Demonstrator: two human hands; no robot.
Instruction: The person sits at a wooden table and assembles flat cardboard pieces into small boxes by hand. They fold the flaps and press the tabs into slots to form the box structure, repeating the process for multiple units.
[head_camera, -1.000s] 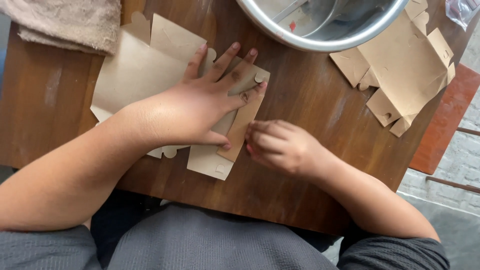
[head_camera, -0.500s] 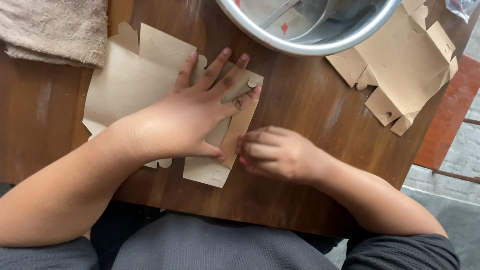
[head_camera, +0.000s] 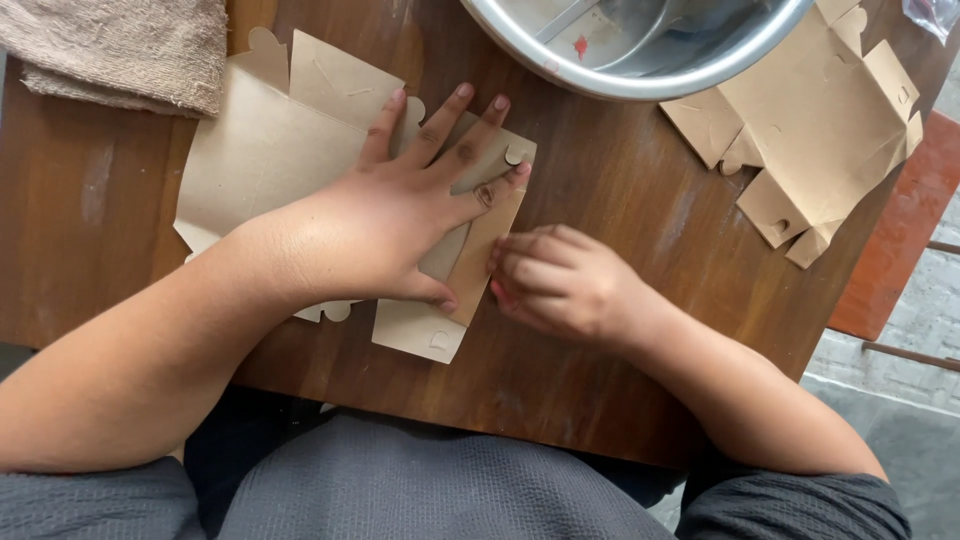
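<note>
Head view: left hand (head_camera: 400, 225) stays flat on cardboard blank (head_camera: 270, 150), right hand (head_camera: 560, 280) barely shifted

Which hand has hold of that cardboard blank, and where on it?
Left hand presses the flat cardboard blank down; right hand fingers work its right edge flap.

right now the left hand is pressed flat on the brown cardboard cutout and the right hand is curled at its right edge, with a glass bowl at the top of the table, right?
Not quite: the bowl is shiny metal, not glass. The head view shows the rest as you say: the left hand lies flat on the brown cardboard cutout, and the right hand is curled at its right edge, on the wooden table.
</note>
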